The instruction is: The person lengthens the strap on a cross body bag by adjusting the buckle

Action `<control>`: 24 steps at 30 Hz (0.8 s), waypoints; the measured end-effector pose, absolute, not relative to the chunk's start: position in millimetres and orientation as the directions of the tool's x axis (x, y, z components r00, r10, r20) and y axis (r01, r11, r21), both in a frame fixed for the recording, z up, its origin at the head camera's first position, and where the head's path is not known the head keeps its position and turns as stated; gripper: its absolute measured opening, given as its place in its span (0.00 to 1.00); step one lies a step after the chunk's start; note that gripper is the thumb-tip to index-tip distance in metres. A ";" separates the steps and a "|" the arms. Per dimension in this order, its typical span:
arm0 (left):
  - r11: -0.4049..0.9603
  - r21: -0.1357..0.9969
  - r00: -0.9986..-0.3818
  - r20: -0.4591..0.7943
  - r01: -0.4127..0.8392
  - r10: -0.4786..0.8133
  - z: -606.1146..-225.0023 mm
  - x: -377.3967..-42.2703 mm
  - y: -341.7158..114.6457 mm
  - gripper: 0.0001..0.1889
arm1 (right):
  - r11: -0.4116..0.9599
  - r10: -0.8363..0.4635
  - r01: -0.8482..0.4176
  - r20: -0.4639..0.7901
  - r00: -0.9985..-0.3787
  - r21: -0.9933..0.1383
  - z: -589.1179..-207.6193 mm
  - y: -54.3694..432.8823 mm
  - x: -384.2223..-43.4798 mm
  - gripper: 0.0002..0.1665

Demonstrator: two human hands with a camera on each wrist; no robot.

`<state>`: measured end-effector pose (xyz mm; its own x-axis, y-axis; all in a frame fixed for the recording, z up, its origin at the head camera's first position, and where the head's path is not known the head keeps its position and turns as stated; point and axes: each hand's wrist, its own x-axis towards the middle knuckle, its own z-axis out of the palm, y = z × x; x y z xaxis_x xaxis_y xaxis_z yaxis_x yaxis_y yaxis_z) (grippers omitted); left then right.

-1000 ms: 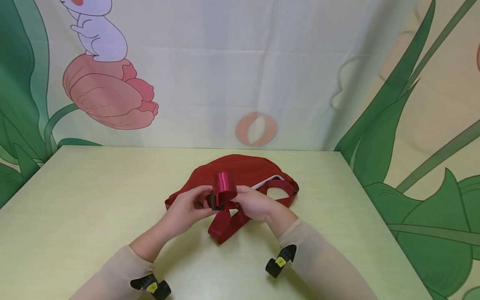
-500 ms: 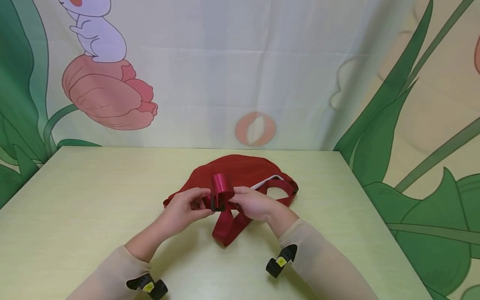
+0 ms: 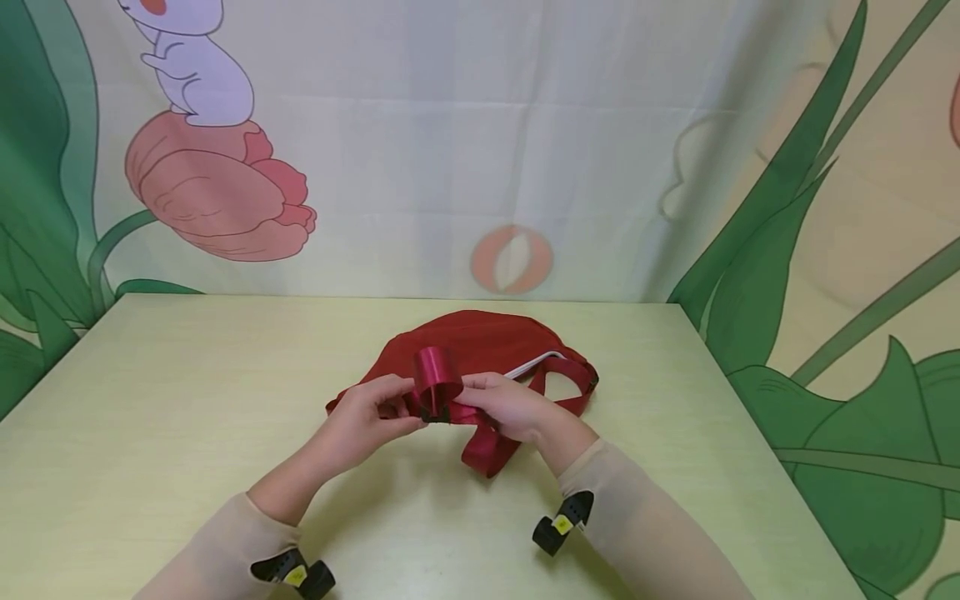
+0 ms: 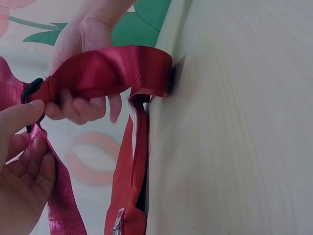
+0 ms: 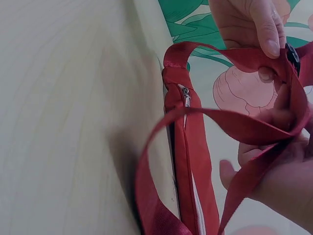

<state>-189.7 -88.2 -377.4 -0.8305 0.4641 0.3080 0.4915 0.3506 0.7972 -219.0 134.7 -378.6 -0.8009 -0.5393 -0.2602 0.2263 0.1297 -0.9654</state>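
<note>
A red waist bag lies on the table, its white zip partly visible. Its crimson webbing strap is lifted in both hands and stands up in a loop between them. My left hand pinches the strap at a black slider buckle, thumb on the buckle's edge. A little to the right, my right hand grips the webbing beside the buckle. Below that hand hangs another fold of strap, which in the right wrist view arcs down across the front. A metal zip pull shows at one bag end.
The pale wooden table stretches to both sides of the bag. Behind it hangs a printed cloth with a white animal and flowers. Each sleeve carries a small black wrist camera.
The lower hanging strap fold has swung right and become shorter. The upright loop and left hand have shifted slightly left, while the right hand has barely moved and the bag lies still.
</note>
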 end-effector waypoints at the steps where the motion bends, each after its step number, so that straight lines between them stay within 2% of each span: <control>1: 0.353 0.795 -0.831 0.309 0.493 0.463 -377.2 -189.5 -88.2 0.15 | 0.131 -0.544 0.217 -0.253 -0.800 -0.967 -378.5 134.3 -219.0 0.19; 8: 0.370 0.766 -0.819 0.340 0.527 0.463 -375.6 -189.4 -86.6 0.21 | 0.152 -0.542 0.170 -0.226 -0.810 -0.974 -376.1 133.3 -219.8 0.13; 15: 0.432 0.743 -0.833 0.305 0.512 0.462 -378.3 -190.5 -90.3 0.21 | 0.117 -0.536 0.203 -0.234 -0.811 -0.972 -375.7 132.7 -219.1 0.15; 17: 0.442 0.733 -0.832 0.311 0.517 0.459 -379.4 -190.5 -89.4 0.22 | 0.100 -0.544 0.208 -0.229 -0.807 -0.973 -377.0 132.6 -219.7 0.14; 24: 0.455 0.692 -0.817 0.371 0.560 0.441 -379.0 -189.0 -84.4 0.18 | 0.087 -0.581 0.199 -0.212 -0.786 -0.976 -379.0 132.2 -221.4 0.15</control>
<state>-189.0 -84.4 -379.0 -0.8172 0.4408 0.3714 0.5600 0.4548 0.6925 -221.4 132.2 -379.0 -0.7857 -0.5813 -0.2117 0.1986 0.0870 -0.9762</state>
